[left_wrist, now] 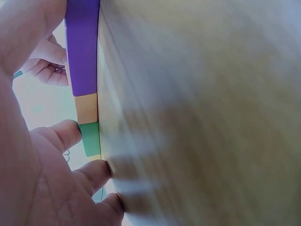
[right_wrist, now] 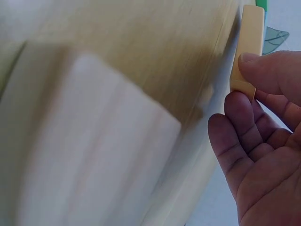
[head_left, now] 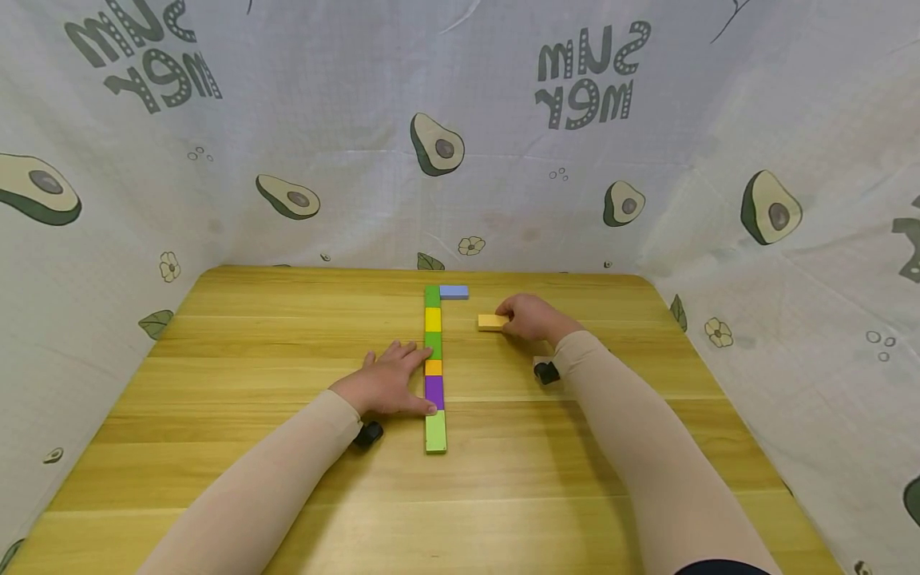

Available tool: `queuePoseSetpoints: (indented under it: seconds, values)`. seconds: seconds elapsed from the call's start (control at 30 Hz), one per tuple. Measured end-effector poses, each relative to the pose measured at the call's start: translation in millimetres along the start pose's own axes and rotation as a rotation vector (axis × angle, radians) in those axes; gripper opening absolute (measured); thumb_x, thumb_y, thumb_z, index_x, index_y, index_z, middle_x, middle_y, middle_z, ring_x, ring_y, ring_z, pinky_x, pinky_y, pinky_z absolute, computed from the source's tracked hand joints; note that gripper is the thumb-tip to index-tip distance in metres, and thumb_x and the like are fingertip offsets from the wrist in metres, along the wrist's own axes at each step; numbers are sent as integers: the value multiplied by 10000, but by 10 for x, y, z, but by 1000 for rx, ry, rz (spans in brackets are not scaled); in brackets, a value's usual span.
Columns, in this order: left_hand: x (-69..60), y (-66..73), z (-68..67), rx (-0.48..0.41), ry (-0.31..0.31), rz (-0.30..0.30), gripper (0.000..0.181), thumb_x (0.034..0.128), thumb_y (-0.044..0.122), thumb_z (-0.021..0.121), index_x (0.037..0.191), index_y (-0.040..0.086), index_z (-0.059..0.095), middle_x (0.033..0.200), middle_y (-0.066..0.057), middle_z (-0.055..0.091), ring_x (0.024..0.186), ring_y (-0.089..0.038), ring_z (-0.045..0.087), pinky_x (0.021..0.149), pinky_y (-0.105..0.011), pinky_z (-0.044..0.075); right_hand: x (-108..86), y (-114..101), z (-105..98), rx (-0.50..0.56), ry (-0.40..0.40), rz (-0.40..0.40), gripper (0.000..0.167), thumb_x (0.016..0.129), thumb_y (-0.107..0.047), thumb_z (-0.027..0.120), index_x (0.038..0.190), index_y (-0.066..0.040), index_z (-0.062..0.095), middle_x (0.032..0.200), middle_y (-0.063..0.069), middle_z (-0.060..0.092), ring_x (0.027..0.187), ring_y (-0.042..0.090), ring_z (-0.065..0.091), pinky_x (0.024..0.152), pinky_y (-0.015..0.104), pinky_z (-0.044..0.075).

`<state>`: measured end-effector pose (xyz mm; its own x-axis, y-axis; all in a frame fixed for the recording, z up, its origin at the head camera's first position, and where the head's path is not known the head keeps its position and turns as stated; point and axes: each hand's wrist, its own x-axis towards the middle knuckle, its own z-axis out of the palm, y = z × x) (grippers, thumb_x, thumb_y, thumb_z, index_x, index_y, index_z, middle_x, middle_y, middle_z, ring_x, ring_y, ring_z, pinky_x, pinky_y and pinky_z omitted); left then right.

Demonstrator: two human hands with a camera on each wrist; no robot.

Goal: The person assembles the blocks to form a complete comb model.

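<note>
Pale-orange block [head_left: 491,323] sits pinched in the right hand [head_left: 533,319]; the left hand [head_left: 386,382], fingers spread, apparently touches the block row [head_left: 434,368].

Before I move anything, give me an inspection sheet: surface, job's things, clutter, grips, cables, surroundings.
Surface: wooden tabletop, light brown.
Job's things: straight block row; blue block beside its far end, on the right; orange block right of the row.
Clutter: pale object by the right wrist, too blurred to identify.
Grips: left grip spread, thumb and a finger at the row; right grip pinches the orange block.
Cables: nothing seen.
Surroundings: avocado-print sheet behind and at both sides.
</note>
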<state>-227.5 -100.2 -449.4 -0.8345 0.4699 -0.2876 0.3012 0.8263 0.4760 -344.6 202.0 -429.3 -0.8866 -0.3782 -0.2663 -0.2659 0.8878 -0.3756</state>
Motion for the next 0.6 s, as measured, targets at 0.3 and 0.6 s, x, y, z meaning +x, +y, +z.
queuePoseSetpoints:
  seconds: [0.3,0.6]
  values:
    - [2,-7,8,10,2,2,1053,846,637,795,1684,262,280,1767,-113,200,1646,-411,97,1258,-746,73,-2,13,17,1,4,9,386,1015,-97,673,1391,-6,666,1278,163,707,997,241,596,951,403,539]
    - [7,-16,17,7,2,3,1053,846,637,795,1684,262,280,1769,-107,192,1648,-403,85,1262,-740,63,-8,15,29,17,2,11,391,1013,-100,675,1393,-7,662,1267,160,704,988,240,587,918,385,524]
